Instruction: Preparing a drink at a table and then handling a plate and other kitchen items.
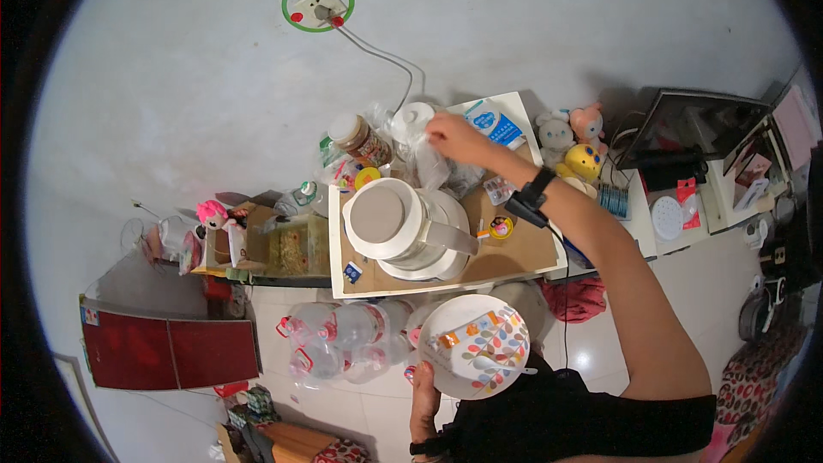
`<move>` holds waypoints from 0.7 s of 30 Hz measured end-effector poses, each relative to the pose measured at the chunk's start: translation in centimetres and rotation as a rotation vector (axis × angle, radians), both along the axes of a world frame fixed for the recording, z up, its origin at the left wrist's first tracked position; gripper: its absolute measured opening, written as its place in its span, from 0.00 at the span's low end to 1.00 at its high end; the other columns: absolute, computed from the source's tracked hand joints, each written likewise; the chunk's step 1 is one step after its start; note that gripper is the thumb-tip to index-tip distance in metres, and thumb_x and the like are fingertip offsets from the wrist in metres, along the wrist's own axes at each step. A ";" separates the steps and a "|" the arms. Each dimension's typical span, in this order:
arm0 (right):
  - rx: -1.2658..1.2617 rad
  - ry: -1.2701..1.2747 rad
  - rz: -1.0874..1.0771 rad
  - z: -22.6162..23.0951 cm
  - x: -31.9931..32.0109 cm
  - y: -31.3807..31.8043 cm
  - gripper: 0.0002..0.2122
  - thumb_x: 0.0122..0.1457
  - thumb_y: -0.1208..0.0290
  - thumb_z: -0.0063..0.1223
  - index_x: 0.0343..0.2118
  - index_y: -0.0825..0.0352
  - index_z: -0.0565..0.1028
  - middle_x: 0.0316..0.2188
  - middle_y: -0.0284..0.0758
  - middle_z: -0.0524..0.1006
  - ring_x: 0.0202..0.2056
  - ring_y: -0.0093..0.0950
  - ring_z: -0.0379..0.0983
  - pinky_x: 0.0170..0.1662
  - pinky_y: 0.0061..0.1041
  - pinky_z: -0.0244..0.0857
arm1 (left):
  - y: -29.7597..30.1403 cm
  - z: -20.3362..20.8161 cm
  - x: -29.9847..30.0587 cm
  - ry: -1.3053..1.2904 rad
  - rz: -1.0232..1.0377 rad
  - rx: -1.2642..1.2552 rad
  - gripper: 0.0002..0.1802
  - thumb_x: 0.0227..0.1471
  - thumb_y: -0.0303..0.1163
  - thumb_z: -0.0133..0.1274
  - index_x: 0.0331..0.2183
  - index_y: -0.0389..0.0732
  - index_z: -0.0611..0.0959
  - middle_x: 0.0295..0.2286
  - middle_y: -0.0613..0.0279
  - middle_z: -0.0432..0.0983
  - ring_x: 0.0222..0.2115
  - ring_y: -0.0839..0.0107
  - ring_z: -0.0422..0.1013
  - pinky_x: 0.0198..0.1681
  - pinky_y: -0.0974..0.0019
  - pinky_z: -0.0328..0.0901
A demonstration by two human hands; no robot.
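My left hand (424, 393) grips the left rim of a white plate (444, 371) with a coloured leaf pattern. An orange and white sachet (469, 328) and a white spoon (504, 367) lie in the plate. Stretched out over the cabinet, my right hand (463, 139) has its fingers closed on a clear plastic bag (429, 163). Right beside those fingers is a white-lidded container (413, 120), partly covered by the bag. A large white kettle (390, 223) with a grey lid top stands between my hands. The right fingertips are partly hidden.
On the cabinet top (497, 259) are a brown jar with a white lid (360, 139), a blue and white packet (493, 124) and a small yellow round item (501, 227). Large clear bottles (356, 330) stand on the floor. Plush toys (581, 161) sit at right; a cord (377, 53) runs down the wall.
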State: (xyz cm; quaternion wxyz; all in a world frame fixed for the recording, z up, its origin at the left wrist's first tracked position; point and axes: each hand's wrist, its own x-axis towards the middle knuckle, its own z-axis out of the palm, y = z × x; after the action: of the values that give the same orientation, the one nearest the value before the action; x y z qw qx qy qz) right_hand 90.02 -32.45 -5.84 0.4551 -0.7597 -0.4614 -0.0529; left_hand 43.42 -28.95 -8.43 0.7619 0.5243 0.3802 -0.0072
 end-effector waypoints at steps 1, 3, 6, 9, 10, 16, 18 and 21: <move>0.063 0.087 0.034 0.8 0.7 -0.7 0.04 0.48 0.75 0.50 0.27 0.68 0.73 0.25 0.38 0.71 0.30 0.32 0.70 0.32 0.28 0.63 | 0.0 0.0 -0.1 0.002 0.008 -0.004 0.42 0.52 0.59 0.40 0.54 0.33 0.58 0.51 0.52 0.60 0.51 0.62 0.60 0.53 0.60 0.55; 0.240 0.289 0.108 2.3 2.2 -2.2 0.06 0.48 0.74 0.52 0.29 0.69 0.73 0.23 0.35 0.72 0.27 0.24 0.69 0.31 0.23 0.63 | -0.1 1.0 0.1 -0.052 0.039 -0.009 0.42 0.52 0.59 0.40 0.54 0.33 0.59 0.50 0.53 0.61 0.50 0.63 0.60 0.53 0.60 0.56; 0.332 0.411 0.151 5.1 4.5 -6.0 0.07 0.48 0.76 0.52 0.32 0.70 0.73 0.26 0.31 0.74 0.30 0.20 0.68 0.34 0.20 0.64 | 0.2 0.9 0.0 -0.064 0.020 0.001 0.41 0.53 0.58 0.39 0.54 0.33 0.58 0.50 0.53 0.61 0.50 0.62 0.60 0.53 0.60 0.56; 0.332 0.400 0.151 6.9 4.5 -8.1 0.09 0.48 0.79 0.52 0.34 0.70 0.73 0.29 0.28 0.74 0.33 0.17 0.69 0.37 0.19 0.64 | 0.5 0.3 -0.2 -0.098 0.066 -0.055 0.34 0.56 0.52 0.39 0.53 0.33 0.62 0.48 0.57 0.64 0.47 0.68 0.62 0.50 0.66 0.57; 0.348 0.375 0.138 7.0 4.5 -8.5 0.09 0.48 0.80 0.51 0.35 0.70 0.72 0.29 0.27 0.74 0.33 0.16 0.68 0.37 0.18 0.64 | 0.5 0.2 -0.1 -0.097 0.065 -0.058 0.34 0.56 0.52 0.39 0.53 0.33 0.62 0.48 0.57 0.64 0.47 0.68 0.62 0.50 0.66 0.57; 0.231 0.533 0.032 5.7 4.5 -10.1 0.08 0.49 0.81 0.49 0.34 0.72 0.73 0.29 0.28 0.74 0.33 0.16 0.67 0.37 0.18 0.62 | 0.4 0.2 0.7 -0.064 0.002 0.003 0.41 0.53 0.59 0.37 0.54 0.32 0.59 0.49 0.53 0.62 0.48 0.63 0.62 0.51 0.61 0.57; 0.206 0.509 -0.030 6.0 3.9 -10.3 0.08 0.50 0.81 0.48 0.34 0.72 0.73 0.29 0.27 0.74 0.32 0.16 0.67 0.37 0.19 0.62 | 0.4 0.3 0.8 -0.113 0.031 -0.093 0.33 0.56 0.51 0.40 0.53 0.35 0.61 0.48 0.59 0.63 0.47 0.69 0.61 0.49 0.65 0.58; 0.207 0.643 -0.092 6.3 3.0 -10.4 0.07 0.53 0.81 0.47 0.34 0.73 0.73 0.27 0.27 0.74 0.32 0.15 0.67 0.35 0.18 0.62 | 0.3 0.1 0.7 -0.045 -0.007 -0.002 0.41 0.53 0.59 0.38 0.54 0.33 0.58 0.49 0.53 0.62 0.48 0.64 0.62 0.51 0.61 0.58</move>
State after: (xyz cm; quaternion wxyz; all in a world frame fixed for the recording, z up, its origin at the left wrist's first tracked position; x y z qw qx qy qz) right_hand 93.04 -42.81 0.43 0.6493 -0.7072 -0.2516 0.1223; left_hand 44.08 -28.61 -8.35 0.7707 0.5248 0.3613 0.0017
